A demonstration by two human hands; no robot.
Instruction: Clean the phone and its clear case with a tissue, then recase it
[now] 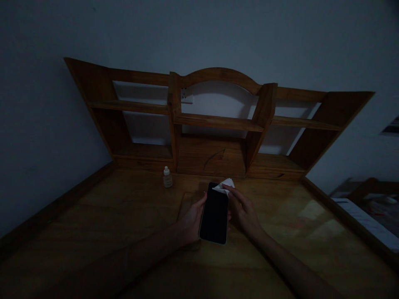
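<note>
A wooden desk (pixel 134 203) is carrying a shelf (pixel 218 120) along its back edge. Over the desk's middle, the left hand (pixel 191 222) is gripping a black phone (pixel 214 220), and the right hand (pixel 248 211) is pinching a white tissue (pixel 228 182) on the phone's top end. Wiping seems to be going on, not done — the dark is hiding which parts are clean. A small bottle (pixel 167 180) is standing near the back edge.

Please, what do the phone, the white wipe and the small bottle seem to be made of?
Phone: probably glass in front, as it is flat, smooth and black.
White wipe: paper or cloth, matte, thin and folded.
Small bottle: clear plastic or glass, since it looks see-through.
</note>
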